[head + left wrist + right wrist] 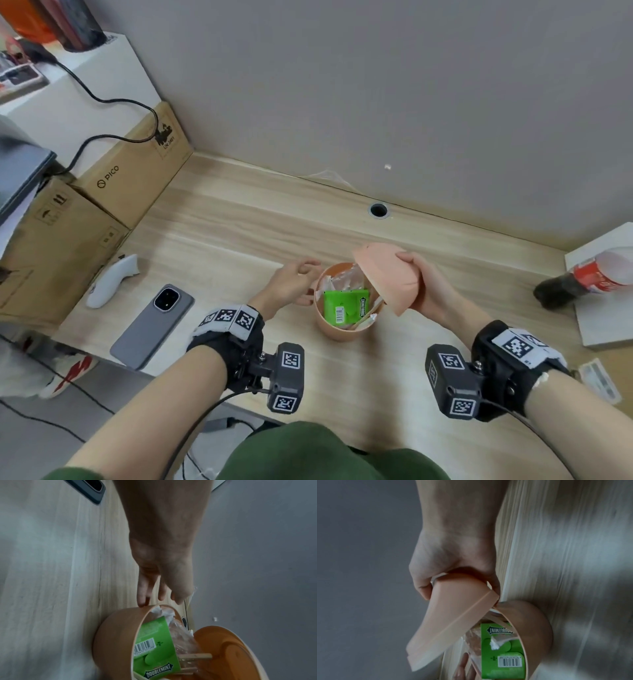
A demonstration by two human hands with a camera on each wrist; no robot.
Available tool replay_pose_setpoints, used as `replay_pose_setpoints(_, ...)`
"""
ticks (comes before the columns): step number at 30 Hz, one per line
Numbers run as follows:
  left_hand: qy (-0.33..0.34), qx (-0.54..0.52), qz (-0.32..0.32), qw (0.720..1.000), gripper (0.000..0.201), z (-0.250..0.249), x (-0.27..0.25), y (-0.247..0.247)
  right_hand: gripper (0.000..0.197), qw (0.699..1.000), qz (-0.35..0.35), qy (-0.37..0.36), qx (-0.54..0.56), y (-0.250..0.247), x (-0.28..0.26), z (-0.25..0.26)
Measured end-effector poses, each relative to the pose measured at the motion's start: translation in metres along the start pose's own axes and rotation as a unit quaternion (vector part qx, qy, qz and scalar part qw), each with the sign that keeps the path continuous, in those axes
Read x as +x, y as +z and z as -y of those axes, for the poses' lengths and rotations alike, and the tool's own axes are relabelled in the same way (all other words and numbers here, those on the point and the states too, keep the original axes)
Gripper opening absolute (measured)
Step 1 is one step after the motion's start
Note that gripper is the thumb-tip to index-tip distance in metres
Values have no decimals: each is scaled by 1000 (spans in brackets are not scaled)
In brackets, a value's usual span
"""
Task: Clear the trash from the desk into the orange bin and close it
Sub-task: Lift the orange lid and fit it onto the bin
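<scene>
The round orange bin (337, 330) stands uncovered on the wooden desk (222, 222). Inside it are a green Doublemint packet (344, 305), clear plastic wrap and wooden sticks (195, 656). My right hand (423, 284) grips the bin's orange lid (390, 277), holding it tilted above the bin's right rim. The right wrist view shows the lid (453, 615) in my right hand (453, 561), slanting over the bin (536, 626). My left hand (294, 282) is at the bin's left side. In the left wrist view its straight fingers (143, 601) touch the bin's rim (113, 635).
A grey phone (152, 325) and a white controller (113, 281) lie left of the bin. Cardboard boxes (133, 174) line the left edge. At the right, a cola bottle (589, 277) lies on a white board (603, 329). A cable hole (378, 210) sits near the wall.
</scene>
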State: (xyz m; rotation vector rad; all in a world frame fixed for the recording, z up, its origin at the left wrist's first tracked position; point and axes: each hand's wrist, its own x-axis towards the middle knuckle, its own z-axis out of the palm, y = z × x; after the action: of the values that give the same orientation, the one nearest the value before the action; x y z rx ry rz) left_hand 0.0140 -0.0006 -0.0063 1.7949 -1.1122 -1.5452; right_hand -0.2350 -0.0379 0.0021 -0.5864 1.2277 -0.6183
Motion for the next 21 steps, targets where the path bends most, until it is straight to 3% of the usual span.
replay_pose_setpoints(3,0,-11,65,998,54,-7,-8,2,24,1000,3,-22,-19,2,-4,2)
replay_pose_setpoints(7,41,49,134,989,102,-3,-18,8,18,997,4,-53,-49,10,-6,-3)
replay_pose_setpoints(11,53,144,148,977,146,12,-15,24,21,997,-1,-63,-47,13,-10,-9)
replay_pose_setpoints(14,69,151,115,979,162,17,-15,39,28,996,-16,-69,-53,13,-13,-13)
replay_pose_setpoints(17,78,91,116,986,156,18,-16,43,25,994,-26,-79,-70,16,-16,-17)
replay_pose_setpoints(21,50,0,89,995,98,24,-22,28,41,992,-28,-87,-93,21,-19,-21)
